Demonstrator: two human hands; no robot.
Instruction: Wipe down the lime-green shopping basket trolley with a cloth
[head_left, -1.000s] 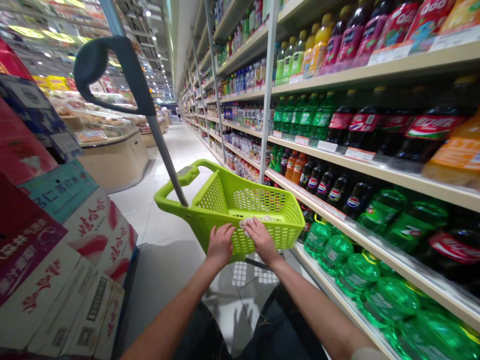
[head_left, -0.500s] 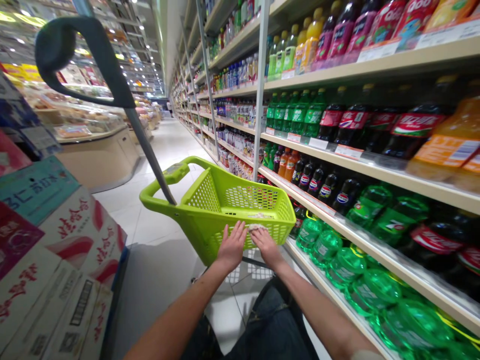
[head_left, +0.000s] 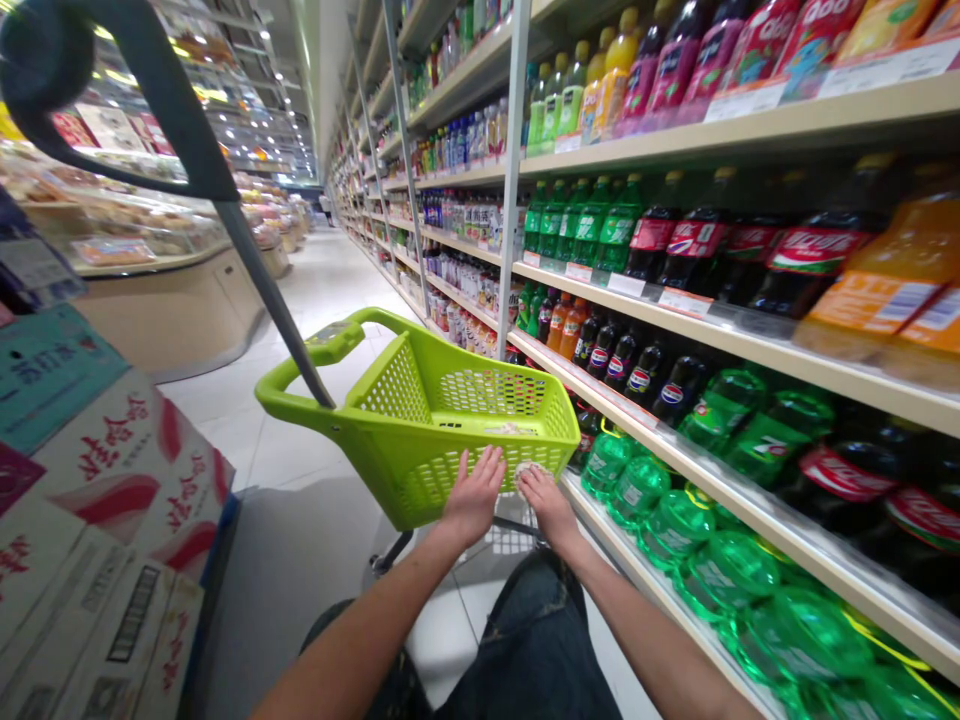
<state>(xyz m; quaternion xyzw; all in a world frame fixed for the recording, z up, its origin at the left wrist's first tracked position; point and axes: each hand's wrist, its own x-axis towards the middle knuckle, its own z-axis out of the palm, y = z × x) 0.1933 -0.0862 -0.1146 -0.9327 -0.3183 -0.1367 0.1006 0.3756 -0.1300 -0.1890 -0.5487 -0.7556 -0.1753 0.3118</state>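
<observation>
A lime-green shopping cart (head_left: 397,440) with perforated walls stands in front of me. My left hand (head_left: 474,492) lies stretched out along its near side, fingers straight, holding nothing; I cannot tell whether it touches the wall. Beside it, my right hand (head_left: 541,498) presses a small crumpled whitish cloth (head_left: 531,468) against or close to that same wall, toward the cart's front end. The palm side of the right hand is hidden. Small pale scraps (head_left: 510,428) appear on the cart's floor. A dark handle (head_left: 180,110) rises from the cart at upper left.
Shelves (head_left: 675,300) of soda bottles run along the right side, with large green bottles (head_left: 731,570) on the lowest level. Stacked cartons (head_left: 112,470) stand close on the left. Farther back is a rounded display counter (head_left: 172,310). A tiled aisle (head_left: 319,260) leads ahead.
My right hand has slid right along the cart's side with the cloth, widening the gap between my hands. The view has shifted a little, so the cart sits slightly farther left.
</observation>
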